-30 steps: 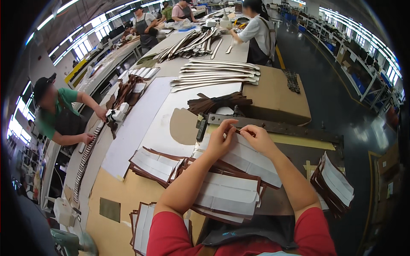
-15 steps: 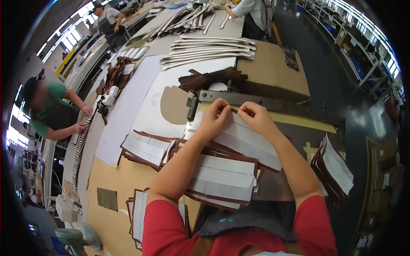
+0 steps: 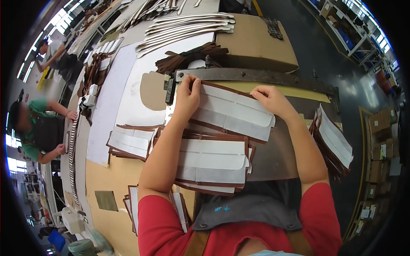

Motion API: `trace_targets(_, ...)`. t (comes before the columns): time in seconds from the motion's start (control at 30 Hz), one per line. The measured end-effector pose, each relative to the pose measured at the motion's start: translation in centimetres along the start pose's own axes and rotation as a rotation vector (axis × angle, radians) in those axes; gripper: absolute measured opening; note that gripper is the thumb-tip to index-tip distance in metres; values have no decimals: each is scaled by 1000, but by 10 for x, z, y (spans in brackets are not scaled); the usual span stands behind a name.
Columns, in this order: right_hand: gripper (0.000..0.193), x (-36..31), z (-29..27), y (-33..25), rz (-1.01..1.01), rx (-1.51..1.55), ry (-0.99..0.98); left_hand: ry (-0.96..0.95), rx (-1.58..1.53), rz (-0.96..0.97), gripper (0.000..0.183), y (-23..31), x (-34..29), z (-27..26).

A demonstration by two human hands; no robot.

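Observation:
Between my hands hangs a brown-edged panel with white backing (image 3: 232, 110), tilted over the dark work plate (image 3: 273, 158). My left hand (image 3: 188, 96) pinches its upper left corner. The fingers of my right hand (image 3: 273, 101) are closed on its upper right edge. Just beyond the panel runs a dark metal bar (image 3: 256, 77) with a yellow strip (image 3: 294, 92) along its near side. A stack of similar panels (image 3: 211, 162) lies nearest me, below the held one. Another stack (image 3: 132, 143) rests beside my left forearm.
More panels (image 3: 331, 138) stand fanned at the right edge. Behind the bar are a brown strip bundle (image 3: 192, 57), a cardboard box (image 3: 256, 42) and pale strips (image 3: 183, 30). A tan template (image 3: 153, 91) lies left. A co-worker in green (image 3: 40, 128) handles a striped strip (image 3: 73, 158).
My hands have moved apart along the panel's top edge, my right hand toward its right corner. The panel now shows wider and flatter. The whole view has shifted.

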State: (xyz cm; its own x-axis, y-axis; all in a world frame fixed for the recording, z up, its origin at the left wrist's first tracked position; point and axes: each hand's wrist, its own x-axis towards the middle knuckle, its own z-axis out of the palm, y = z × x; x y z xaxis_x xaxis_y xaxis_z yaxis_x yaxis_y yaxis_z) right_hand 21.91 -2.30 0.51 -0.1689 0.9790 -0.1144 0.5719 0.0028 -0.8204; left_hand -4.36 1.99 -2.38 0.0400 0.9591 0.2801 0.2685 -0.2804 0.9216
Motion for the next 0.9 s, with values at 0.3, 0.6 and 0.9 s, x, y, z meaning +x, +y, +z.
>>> trace_targets(0.3,28,-1,-18,4,46,163,-68,-17,-38,-63,15,7,-1,-3)
trace_targets(0.6,25,9,-1,3,-52,11,24,-42,-25,-32,16,6,-1,0)
trace_targets(0.9,20,10,15,-10,-60,162,-9,-58,-55,102,16,0,0,3)
